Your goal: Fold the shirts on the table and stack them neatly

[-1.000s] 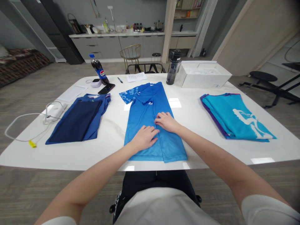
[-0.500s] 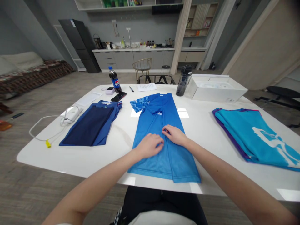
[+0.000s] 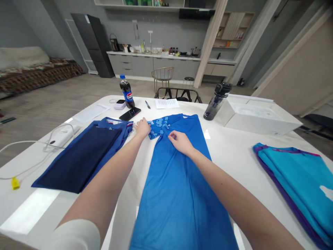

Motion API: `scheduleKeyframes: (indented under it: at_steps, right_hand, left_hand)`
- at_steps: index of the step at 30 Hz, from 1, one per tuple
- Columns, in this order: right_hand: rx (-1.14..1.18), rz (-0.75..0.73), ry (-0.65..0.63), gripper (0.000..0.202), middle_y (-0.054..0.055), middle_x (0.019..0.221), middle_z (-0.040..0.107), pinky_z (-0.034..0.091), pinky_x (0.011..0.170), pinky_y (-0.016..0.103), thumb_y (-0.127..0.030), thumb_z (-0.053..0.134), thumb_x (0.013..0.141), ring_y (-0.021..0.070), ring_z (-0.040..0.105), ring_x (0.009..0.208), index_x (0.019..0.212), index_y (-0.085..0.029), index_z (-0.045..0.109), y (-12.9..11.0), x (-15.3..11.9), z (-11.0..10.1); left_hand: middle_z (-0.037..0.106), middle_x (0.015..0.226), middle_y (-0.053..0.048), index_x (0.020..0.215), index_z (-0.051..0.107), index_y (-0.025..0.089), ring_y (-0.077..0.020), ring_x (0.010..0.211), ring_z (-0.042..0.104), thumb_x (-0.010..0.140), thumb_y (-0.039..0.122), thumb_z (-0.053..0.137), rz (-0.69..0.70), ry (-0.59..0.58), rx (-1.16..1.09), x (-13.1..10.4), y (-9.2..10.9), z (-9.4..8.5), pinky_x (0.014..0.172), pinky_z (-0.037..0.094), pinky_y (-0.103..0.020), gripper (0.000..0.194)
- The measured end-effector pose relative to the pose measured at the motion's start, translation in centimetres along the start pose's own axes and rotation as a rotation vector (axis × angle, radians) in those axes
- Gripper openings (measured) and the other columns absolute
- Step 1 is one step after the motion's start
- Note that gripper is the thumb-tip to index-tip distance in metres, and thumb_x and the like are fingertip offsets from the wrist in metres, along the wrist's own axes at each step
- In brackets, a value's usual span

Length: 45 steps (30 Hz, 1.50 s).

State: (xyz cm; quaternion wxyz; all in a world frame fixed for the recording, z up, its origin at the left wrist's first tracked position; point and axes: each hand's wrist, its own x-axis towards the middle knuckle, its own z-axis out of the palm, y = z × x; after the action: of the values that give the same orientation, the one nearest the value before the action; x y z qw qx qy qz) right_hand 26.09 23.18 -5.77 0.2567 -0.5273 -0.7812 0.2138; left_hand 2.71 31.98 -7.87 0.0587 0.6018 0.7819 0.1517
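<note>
The blue shirt (image 3: 179, 194) lies stretched toward the far edge of the table (image 3: 229, 146), its lower end out of view; it should handle light, limp and slippery, best held by the end of the patterned sleeve (image 3: 160, 125). Your left hand (image 3: 142, 127) reaches forward to that end, fingers bent, while your right hand (image 3: 182, 143) angles in over the shirt's upper part, fingers curled thumbward; whether either pinches cloth, I cannot tell.

The left arm (image 3: 109, 184) and right arm (image 3: 229, 191) extend from lower left and lower right. The left hand (image 3: 142, 127) sits just left of centre; the right hand (image 3: 181, 142), fingers curled, just right.
</note>
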Motion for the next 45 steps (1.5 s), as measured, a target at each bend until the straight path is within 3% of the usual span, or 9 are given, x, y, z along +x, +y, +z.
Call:
scheduleKeyframes:
  at_steps: [9,15,22,26,29,32,37,41,45]
  right_hand:
    - [-0.297,0.067,-0.042,0.072,0.017,0.122,0.064,0.05,0.087,0.044,-0.075,0.069,0.076,0.0346,0.063,0.11,0.123,-0.022,0.057,-4.2,5.9,6.6]
    - [-0.373,0.057,0.024,0.036,0.018,0.111,0.069,0.049,0.085,0.046,-0.052,0.055,0.096,0.0337,0.067,0.1,0.115,-0.022,0.059,-5.2,4.9,8.4]
    - [0.312,0.379,0.178,0.059,0.009,0.097,0.073,0.052,0.072,0.032,-0.072,0.037,0.096,0.0218,0.069,0.084,0.104,-0.022,0.065,-2.3,9.2,2.9]
    - [0.564,0.628,-0.057,0.065,0.009,0.077,0.07,0.039,0.046,0.025,-0.076,0.047,0.091,0.0156,0.057,0.055,0.089,-0.015,0.067,-1.5,13.9,-1.2]
    - [0.514,0.682,-0.166,0.036,0.002,0.058,0.059,0.028,0.041,0.023,-0.049,0.072,0.084,0.0115,0.046,0.046,0.078,-0.014,0.065,-1.3,15.3,-2.1]
    - [0.498,0.663,-0.153,0.017,-0.001,0.053,0.053,0.028,0.043,0.023,-0.026,0.071,0.082,0.0111,0.045,0.046,0.074,-0.015,0.063,-0.8,15.0,-2.0]
    - [0.582,0.645,-0.002,0.01,0.0,0.069,0.06,0.038,0.05,0.022,-0.024,0.056,0.092,0.0122,0.053,0.057,0.093,-0.018,0.063,1.0,13.7,-2.9]
    - [0.678,0.679,0.019,0.019,0.0,0.077,0.064,0.048,0.057,0.026,-0.037,0.052,0.099,0.0147,0.059,0.063,0.104,-0.022,0.062,2.5,12.2,-4.1]
    - [0.851,0.767,-0.244,0.023,-0.001,0.07,0.064,0.045,0.053,0.023,-0.039,0.075,0.087,0.0135,0.058,0.062,0.093,-0.02,0.063,4.2,9.9,-4.8]
  left_hand:
    - [0.074,0.102,-0.015,0.092,0.066,0.02,-0.0327,0.103,0.068,0.089,0.043,0.06,-0.046,-0.088,-0.283,4.0,-2.1,0.4,0.086,0.049,-0.04,0.024]
    - [0.068,0.076,-0.004,0.084,0.06,0.02,-0.0191,0.069,0.066,0.084,0.038,0.068,-0.066,-0.08,-0.85,4.2,-0.7,-1.0,0.067,0.053,-0.031,0.02]
    - [0.061,0.067,0.001,0.083,0.059,0.018,-0.0123,0.057,0.057,0.082,0.033,0.069,0.014,-0.168,-1.132,2.4,3.7,-3.2,0.057,0.046,-0.024,0.018]
    - [0.065,0.077,0.0,0.086,0.061,0.02,-0.0148,0.071,0.061,0.088,0.033,0.063,0.2,0.026,-0.914,-0.2,5.9,-2.3,0.067,0.047,-0.026,0.014]
    - [0.069,0.09,-0.001,0.101,0.06,0.023,-0.0164,0.08,0.064,0.094,0.035,0.057,0.312,0.029,-0.759,-2.5,6.8,-1.4,0.076,0.048,-0.028,0.015]
    - [0.07,0.107,-0.005,0.115,0.055,0.024,-0.023,0.097,0.066,0.091,0.04,0.064,0.35,-0.009,-0.472,-4.2,6.7,-1.1,0.086,0.047,-0.036,0.031]
    - [0.069,0.12,-0.013,0.123,0.056,0.021,-0.0326,0.115,0.062,0.093,0.038,0.06,0.347,-0.053,-0.03,-5.3,4.8,-0.7,0.098,0.04,-0.048,0.035]
    - [0.072,0.112,-0.008,0.111,0.064,0.024,-0.0287,0.109,0.065,0.095,0.035,0.057,0.453,-0.072,-0.071,-5.8,4.5,-0.4,0.093,0.044,-0.041,0.02]
    - [0.073,0.108,-0.004,0.109,0.067,0.025,-0.0219,0.1,0.067,0.096,0.028,0.057,0.491,0.038,-0.265,-7.2,5.1,0.0,0.088,0.048,-0.033,0.016]
